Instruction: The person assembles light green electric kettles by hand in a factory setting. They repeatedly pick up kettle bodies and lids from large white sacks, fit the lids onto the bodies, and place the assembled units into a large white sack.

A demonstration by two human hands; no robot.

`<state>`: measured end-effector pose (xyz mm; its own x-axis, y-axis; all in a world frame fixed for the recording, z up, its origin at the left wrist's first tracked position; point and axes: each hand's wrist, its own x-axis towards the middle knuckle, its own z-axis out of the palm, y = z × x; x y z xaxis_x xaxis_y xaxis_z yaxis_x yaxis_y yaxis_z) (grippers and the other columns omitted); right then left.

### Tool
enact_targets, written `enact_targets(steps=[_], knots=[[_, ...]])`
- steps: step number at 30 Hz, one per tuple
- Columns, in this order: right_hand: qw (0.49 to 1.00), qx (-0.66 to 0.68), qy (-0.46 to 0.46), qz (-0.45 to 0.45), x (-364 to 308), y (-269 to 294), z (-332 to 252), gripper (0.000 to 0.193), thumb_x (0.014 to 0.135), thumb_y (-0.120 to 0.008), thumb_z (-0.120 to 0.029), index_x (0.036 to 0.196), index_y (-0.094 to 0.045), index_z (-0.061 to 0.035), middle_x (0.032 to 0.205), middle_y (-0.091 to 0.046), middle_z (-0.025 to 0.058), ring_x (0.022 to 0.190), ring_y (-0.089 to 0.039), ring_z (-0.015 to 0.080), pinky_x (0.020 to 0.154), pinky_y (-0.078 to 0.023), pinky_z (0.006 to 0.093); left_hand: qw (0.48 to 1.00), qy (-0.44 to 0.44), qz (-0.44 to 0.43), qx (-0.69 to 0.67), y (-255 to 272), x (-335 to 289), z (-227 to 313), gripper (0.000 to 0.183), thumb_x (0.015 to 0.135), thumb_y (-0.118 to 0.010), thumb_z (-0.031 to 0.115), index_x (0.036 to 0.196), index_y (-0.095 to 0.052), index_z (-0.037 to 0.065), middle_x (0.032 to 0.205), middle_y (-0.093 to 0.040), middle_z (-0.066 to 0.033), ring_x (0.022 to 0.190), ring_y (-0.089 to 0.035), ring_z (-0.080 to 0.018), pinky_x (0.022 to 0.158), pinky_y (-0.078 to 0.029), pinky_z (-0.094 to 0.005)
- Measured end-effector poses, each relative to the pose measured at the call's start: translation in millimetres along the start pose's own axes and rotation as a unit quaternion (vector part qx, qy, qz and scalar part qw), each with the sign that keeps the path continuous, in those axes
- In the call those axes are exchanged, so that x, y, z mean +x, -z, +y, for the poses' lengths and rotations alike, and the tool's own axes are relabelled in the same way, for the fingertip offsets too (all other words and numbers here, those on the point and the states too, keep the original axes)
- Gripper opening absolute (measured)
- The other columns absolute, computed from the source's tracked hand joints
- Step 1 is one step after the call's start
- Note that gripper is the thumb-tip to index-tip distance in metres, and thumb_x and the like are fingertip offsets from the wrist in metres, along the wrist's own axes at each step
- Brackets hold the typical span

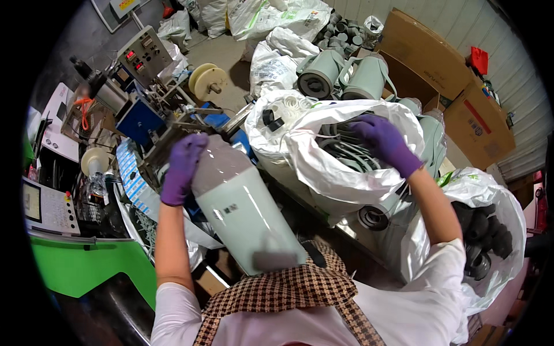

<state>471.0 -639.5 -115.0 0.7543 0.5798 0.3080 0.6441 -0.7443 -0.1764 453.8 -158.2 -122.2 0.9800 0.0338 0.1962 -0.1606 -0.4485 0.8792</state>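
My left hand (184,167), in a purple glove, is closed on the narrow grey end of a pale grey-green canister (239,202). The canister tilts, with its wide lower end close to my checked apron (283,282). A small dark printed mark shows on its glossy side. My right hand (384,141), also gloved in purple, reaches into an open white sack (329,173). Its fingers are curled on the grey-green straps (352,153) heaped inside; the fingertips are partly hidden among them.
To the left stand a machine with a blue block (138,121) and a control panel (49,207). More canisters (366,78) sit beyond the sack, beside cardboard boxes (444,75). A bag of dark fittings (482,230) stands at right. White rings (288,109) fill another bag.
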Motion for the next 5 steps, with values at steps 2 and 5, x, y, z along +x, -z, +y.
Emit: enact_targets(steps=[2,5], knots=[[0.944,-0.209,-0.073,-0.245,-25,-21,81,0.045,0.079,-0.074,-0.017,0.123,-0.066,-0.0162,0.133,-0.061,0.0106,0.124,-0.058,0.0300,0.100,-0.048,0.0398,0.998,0.043,-0.044,-0.008,7,13,15,0.032,0.099,-0.064,0.030,0.103,-0.070,-0.001,0.087,-0.065,-0.0008,0.079,-0.054,-0.0097,0.076,-0.046,-0.0261],[0.945,-0.177,-0.120,-0.247,-79,-115,188,0.066,0.090,-0.069,-0.030,0.150,-0.043,-0.0185,0.159,-0.036,0.0140,0.143,-0.040,0.0335,0.114,-0.037,0.0444,0.996,0.039,-0.074,0.032,0,21,13,0.033,0.100,-0.062,0.031,0.105,-0.071,0.000,0.094,-0.069,-0.0024,0.087,-0.058,-0.0084,0.083,-0.047,-0.0244]])
